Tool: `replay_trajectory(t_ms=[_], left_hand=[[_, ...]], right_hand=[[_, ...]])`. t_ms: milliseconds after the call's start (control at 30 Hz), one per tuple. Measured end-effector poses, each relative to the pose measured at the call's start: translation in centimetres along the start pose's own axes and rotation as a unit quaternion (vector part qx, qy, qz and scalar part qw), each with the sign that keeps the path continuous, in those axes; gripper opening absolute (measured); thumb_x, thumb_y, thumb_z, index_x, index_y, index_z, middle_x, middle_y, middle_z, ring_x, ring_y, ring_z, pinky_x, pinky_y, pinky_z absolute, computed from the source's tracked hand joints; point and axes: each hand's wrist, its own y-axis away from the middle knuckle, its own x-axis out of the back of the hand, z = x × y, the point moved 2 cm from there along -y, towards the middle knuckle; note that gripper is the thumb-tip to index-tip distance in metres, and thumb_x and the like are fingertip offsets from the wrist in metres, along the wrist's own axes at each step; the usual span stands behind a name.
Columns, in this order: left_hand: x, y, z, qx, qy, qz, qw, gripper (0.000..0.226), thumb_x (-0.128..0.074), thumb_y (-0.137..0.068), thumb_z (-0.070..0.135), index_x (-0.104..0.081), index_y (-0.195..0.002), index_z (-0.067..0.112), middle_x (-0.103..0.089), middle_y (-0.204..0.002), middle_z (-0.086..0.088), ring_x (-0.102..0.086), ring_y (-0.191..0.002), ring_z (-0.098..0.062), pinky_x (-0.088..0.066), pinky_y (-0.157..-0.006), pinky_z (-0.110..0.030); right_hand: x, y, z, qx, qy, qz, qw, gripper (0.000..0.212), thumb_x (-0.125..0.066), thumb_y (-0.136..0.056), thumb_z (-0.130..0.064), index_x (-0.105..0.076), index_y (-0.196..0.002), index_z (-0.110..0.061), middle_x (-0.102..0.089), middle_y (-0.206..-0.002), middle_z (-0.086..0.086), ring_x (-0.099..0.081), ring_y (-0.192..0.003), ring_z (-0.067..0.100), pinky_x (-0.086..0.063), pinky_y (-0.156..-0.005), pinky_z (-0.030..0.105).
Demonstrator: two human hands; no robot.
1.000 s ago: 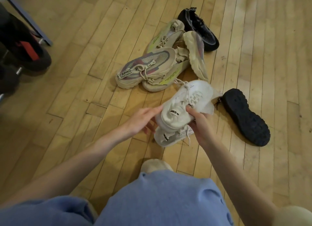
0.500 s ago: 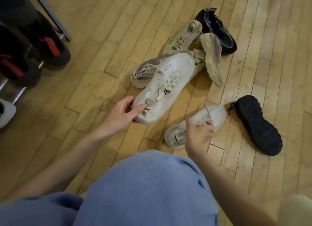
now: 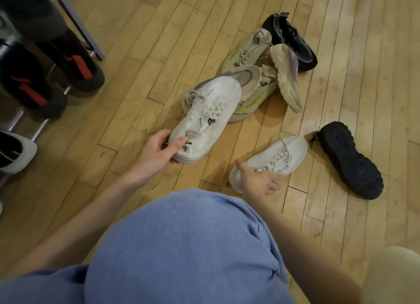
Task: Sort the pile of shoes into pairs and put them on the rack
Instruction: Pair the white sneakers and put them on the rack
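Since 0.5 s ago, our left hand [image 3: 156, 152] has carried the 1st white knit lace-up sneaker [image 3: 205, 119] a bit further left w/ its heel pinched between thumb & fingers, toe over the beige-&-yellow sneaker pile [image 3: 261, 76]. Our right hand [image 3: 258, 183] rests on the 2nd white knit sneaker [image 3: 276, 158] lying on the wood plank floor [image 3: 136, 81], thumb up, fingers loosely curled; can't tell if it grips. Metal shoe rack [image 3: 41, 126] sits far left w/ black-&-red shoes [image 3: 34, 94].
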Motion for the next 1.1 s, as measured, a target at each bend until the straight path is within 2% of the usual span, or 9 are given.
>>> replay_trajectory(t_ms=[200,333,433,533,633,767,900,967,1100], left_hand=[[2.5,1.6,0.3,-0.015,0.021,0.025,0.999,0.011,-0.06,-0.092,0.028,-0.063,-0.091,0.017,-0.069,-0.075,0.014,-0.062,-0.068,0.002,-0.049,-0.055,-0.018],[4.4,2.3,1.3,-0.033,0.035,0.055,0.997,0.015,-0.059,-0.093,0.03,-0.062,-0.092,0.015,-0.067,-0.08,0.006,-0.062,-0.066,0.001,-0.05,-0.055,-0.019],[6.2,3.0,2.9,-0.051,0.049,0.092,0.993,0.014,-0.057,-0.094,0.027,-0.061,-0.088,0.015,-0.064,-0.077,0.003,-0.059,-0.059,0.0,-0.047,-0.051,-0.017],[9.0,4.2,4.6,-0.069,0.053,0.138,0.987,0.012,-0.058,-0.094,0.029,-0.062,-0.087,0.019,-0.066,-0.077,0.008,-0.061,-0.062,-0.001,-0.049,-0.052,-0.018],[12.3,6.3,5.9,-0.079,0.061,0.18,0.979,0.017,-0.059,-0.091,0.039,-0.063,-0.098,0.024,-0.069,-0.092,0.007,-0.065,-0.076,-0.003,-0.052,-0.06,-0.021],[16.1,9.3,7.7,-0.095,0.074,0.236,0.964,0.051,-0.059,-0.08,0.055,-0.06,-0.11,0.014,-0.067,-0.102,-0.001,-0.063,-0.086,-0.014,-0.05,-0.062,-0.025],[19.0,11.8,9.6,-0.117,0.089,0.29,0.946,0.051,-0.058,-0.081,0.049,-0.058,-0.113,0.009,-0.067,-0.111,-0.011,-0.065,-0.1,-0.026,-0.055,-0.079,-0.043],[20.0,12.7,10.4,-0.131,0.097,0.309,0.937,0.051,-0.059,-0.079,0.049,-0.059,-0.112,0.01,-0.067,-0.113,-0.012,-0.066,-0.104,-0.027,-0.055,-0.086,-0.047],[21.6,13.5,11.4,-0.147,0.094,0.368,0.913,0.026,-0.056,-0.09,0.037,-0.06,-0.102,0.014,-0.068,-0.094,-0.003,-0.067,-0.084,-0.018,-0.056,-0.071,-0.034]], right_hand=[[0.4,1.6,-1.4,-0.011,-0.112,-0.004,0.994,0.119,-0.08,-0.067,-0.035,0.0,-0.152,-0.01,-0.024,-0.145,0.028,-0.032,-0.13,0.044,-0.031,-0.106,0.052],[1.1,5.6,-3.2,0.144,-0.147,-0.057,0.977,0.098,-0.073,-0.078,-0.035,-0.009,-0.151,-0.02,-0.023,-0.147,0.021,-0.03,-0.134,0.036,-0.033,-0.105,0.043],[0.6,9.4,-5.7,0.305,-0.149,-0.12,0.933,0.092,-0.075,-0.077,-0.032,-0.019,-0.15,-0.027,-0.029,-0.144,0.007,-0.038,-0.12,0.019,-0.036,-0.094,0.029],[-0.8,13.0,-8.7,0.414,-0.135,-0.164,0.885,0.093,-0.074,-0.068,-0.042,-0.026,-0.147,-0.028,-0.035,-0.137,-0.005,-0.039,-0.126,0.014,-0.04,-0.105,0.036],[-2.5,16.6,-11.1,0.465,-0.13,-0.189,0.855,0.09,-0.072,-0.067,-0.043,-0.032,-0.145,-0.022,-0.04,-0.139,-0.003,-0.038,-0.131,0.016,-0.037,-0.11,0.042],[-4.5,21.2,-12.9,0.531,-0.128,-0.227,0.806,0.082,-0.072,-0.069,-0.04,-0.039,-0.14,-0.019,-0.044,-0.131,-0.009,-0.042,-0.126,0.012,-0.04,-0.107,0.039],[-5.5,25.3,-14.0,0.598,-0.144,-0.252,0.747,0.071,-0.073,-0.072,-0.032,-0.043,-0.136,-0.022,-0.046,-0.129,-0.012,-0.045,-0.12,0.003,-0.041,-0.101,0.018],[-5.8,27.0,-14.5,0.622,-0.147,-0.273,0.719,0.068,-0.075,-0.073,-0.029,-0.043,-0.133,-0.026,-0.047,-0.126,-0.016,-0.047,-0.117,-0.004,-0.044,-0.098,0.017],[-6.9,30.2,-15.4,0.656,-0.143,-0.308,0.674,0.066,-0.077,-0.072,-0.025,-0.045,-0.13,-0.028,-0.049,-0.124,-0.015,-0.049,-0.114,-0.006,-0.048,-0.097,0.022]])
